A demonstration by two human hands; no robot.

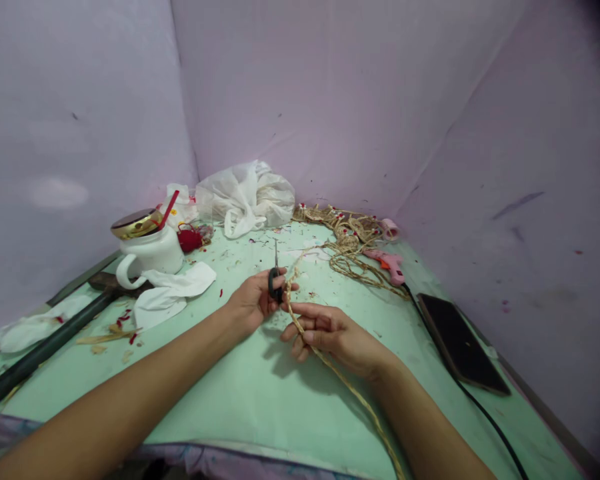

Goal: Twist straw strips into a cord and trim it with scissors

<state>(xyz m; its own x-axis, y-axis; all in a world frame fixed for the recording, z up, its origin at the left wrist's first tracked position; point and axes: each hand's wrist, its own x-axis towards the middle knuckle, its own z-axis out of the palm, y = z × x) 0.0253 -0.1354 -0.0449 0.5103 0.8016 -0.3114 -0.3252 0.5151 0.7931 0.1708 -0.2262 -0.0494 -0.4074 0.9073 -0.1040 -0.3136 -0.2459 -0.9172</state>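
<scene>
My left hand (257,300) is closed on a pair of scissors (275,280) with black handles, their blades pointing away from me over the table. A tan braided straw cord (343,378) passes through my right hand (333,333), held between thumb and fingers. Its far end rises beside the scissors, close to my left fingertips; whether those fingers touch it I cannot tell. From my right hand the cord hangs down toward the table's front edge. More coiled straw cord (360,267) lies farther back on the right.
Left stand a white mug (153,252) with a gold-rimmed lid, a hammer (75,327) and white cloth (173,293). A plastic bag (250,197) sits at the back. Right are a pink glue gun (391,265), its black cable and a phone (463,340). Scraps litter the green table (240,407).
</scene>
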